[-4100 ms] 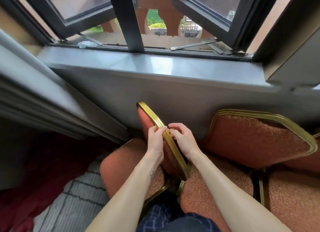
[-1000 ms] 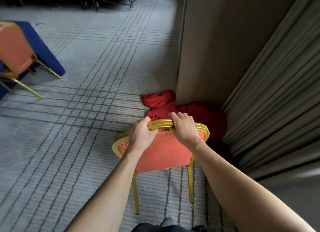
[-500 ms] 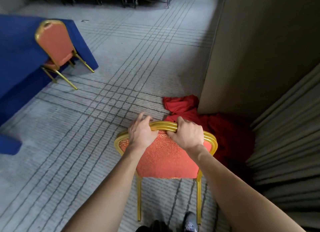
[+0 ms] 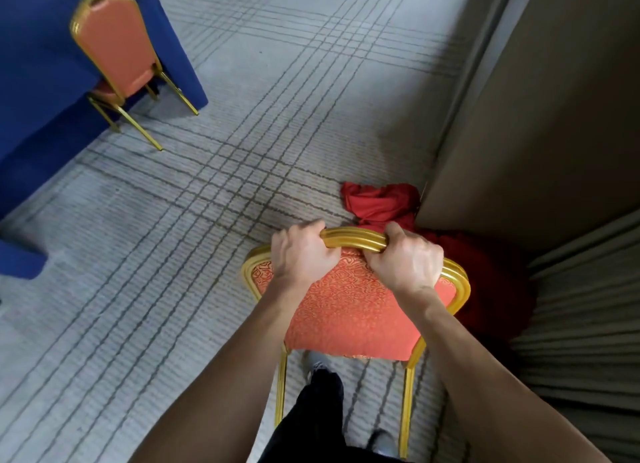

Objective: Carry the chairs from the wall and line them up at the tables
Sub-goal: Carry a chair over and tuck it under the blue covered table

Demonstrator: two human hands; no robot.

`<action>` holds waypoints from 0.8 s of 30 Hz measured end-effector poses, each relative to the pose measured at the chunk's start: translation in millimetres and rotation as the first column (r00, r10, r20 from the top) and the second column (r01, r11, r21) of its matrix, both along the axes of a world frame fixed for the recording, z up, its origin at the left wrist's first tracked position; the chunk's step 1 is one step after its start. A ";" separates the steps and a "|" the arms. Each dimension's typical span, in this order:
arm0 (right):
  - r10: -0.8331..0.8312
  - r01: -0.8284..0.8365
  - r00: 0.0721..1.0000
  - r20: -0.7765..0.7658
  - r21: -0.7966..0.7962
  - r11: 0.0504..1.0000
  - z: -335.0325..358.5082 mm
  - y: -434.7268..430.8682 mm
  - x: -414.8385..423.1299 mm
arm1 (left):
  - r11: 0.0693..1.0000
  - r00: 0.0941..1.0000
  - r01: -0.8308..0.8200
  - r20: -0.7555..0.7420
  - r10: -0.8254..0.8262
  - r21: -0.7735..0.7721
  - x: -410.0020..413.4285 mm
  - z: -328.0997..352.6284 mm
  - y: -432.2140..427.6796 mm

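1. Chair back (image 4: 349,310): fingers (image 4: 313,227) of both the left hand (image 4: 300,254) and the right hand (image 4: 405,261) curl tight round its gold top rail, near centre.
2. Two chairs counted; the second chair (image 4: 116,47) stands far left against the blue-draped bench (image 4: 31,81).
3. Held chair's seat is hidden; one red cloth (image 4: 377,203) lies partly behind it.

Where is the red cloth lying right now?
The red cloth lies crumpled on the carpet right of centre in the head view, against the corner of the beige wall, just beyond the carried chair.
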State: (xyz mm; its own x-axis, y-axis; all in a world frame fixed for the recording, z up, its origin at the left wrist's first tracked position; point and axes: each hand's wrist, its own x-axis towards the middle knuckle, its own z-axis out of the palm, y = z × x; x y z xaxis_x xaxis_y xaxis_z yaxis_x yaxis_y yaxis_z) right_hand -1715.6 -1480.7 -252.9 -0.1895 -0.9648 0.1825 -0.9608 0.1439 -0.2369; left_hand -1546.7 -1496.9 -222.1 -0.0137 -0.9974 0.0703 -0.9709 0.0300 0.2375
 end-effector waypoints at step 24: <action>0.468 -0.463 0.883 0.023 -0.112 0.879 52.0 -256.0 132.2 | 0.955 0.955 -0.296 -0.022 0.296 -0.003 140.4 48.8 -177.9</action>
